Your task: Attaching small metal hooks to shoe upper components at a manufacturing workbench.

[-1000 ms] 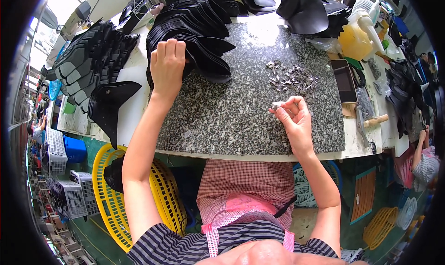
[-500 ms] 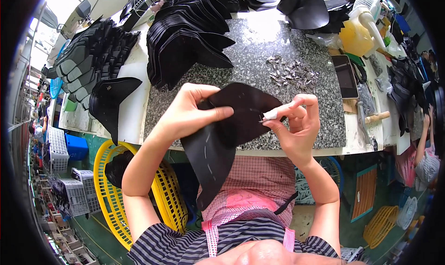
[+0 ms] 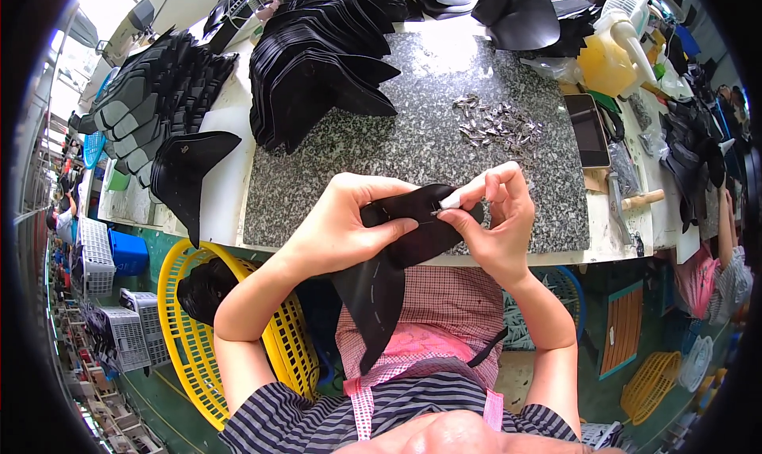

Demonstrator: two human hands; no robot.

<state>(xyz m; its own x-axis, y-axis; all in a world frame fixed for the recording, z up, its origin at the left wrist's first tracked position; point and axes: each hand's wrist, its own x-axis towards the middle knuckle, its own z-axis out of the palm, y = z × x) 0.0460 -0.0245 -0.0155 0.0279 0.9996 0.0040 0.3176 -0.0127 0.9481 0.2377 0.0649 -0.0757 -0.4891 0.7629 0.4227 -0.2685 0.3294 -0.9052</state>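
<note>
I see the granite-topped table (image 3: 413, 148) spreading away beyond both grips, with a fanned stack of black cut pieces (image 3: 321, 57) well past my left hand and 1 yellow basket (image 3: 190, 327) below it. Between the grips hangs the black leather piece (image 3: 397, 255), folded at the top, its long tail drooping toward my lap. It looks light, thin and floppy, so I judge it best pinched along the stitched edge, near the fold. My left hand (image 3: 349, 224) is clenched on that fold, thumb over it. My right hand (image 3: 496, 220) pinches a small metal clip (image 3: 443, 206) against the piece's edge. A pile of metal clips (image 3: 496, 128) lies just beyond the right grip.
</note>
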